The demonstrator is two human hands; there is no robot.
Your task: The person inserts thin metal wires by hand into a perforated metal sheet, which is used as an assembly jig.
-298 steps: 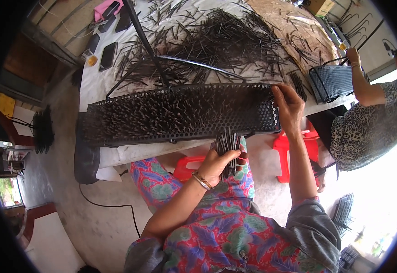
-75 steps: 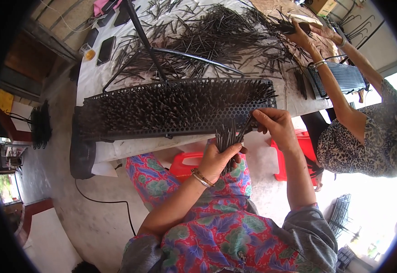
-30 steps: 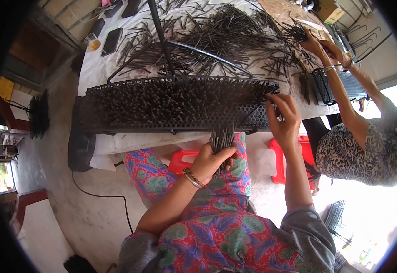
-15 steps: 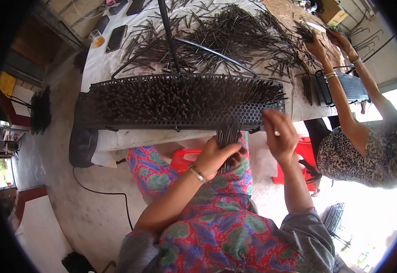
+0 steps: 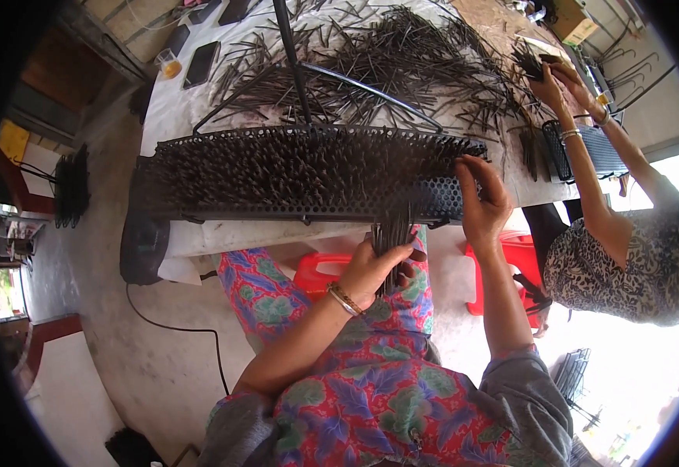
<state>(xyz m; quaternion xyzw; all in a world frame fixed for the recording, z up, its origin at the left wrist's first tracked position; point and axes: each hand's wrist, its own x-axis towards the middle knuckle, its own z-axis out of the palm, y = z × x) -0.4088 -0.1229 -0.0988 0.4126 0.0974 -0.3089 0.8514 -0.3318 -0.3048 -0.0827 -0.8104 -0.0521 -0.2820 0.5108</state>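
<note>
My left hand (image 5: pixel 374 272) is closed round a bundle of thin dark strips (image 5: pixel 392 229), which stand up from the fist just in front of a long black perforated rack (image 5: pixel 308 217). Upright dark strips (image 5: pixel 277 167) fill most of the rack's holes, densely on the left and middle. Bare holes show in its right front part. Over the rack's right end, my right hand (image 5: pixel 489 202) has thumb and forefinger pinched together. Whatever is between those fingertips is too small to make out.
A large loose pile of dark strips (image 5: pixel 409 62) covers the table behind the rack. A black stand pole (image 5: pixel 291 62) rises there. A glass (image 5: pixel 168 64) and a phone (image 5: pixel 202 64) lie at the far left. At right, another person's hands (image 5: pixel 553 82) hold strips near a second rack (image 5: pixel 588 148).
My right hand has moved up and slightly right, to the rack's right end. My left hand keeps its bundle in nearly the same place. The other person's hands have come closer together.
</note>
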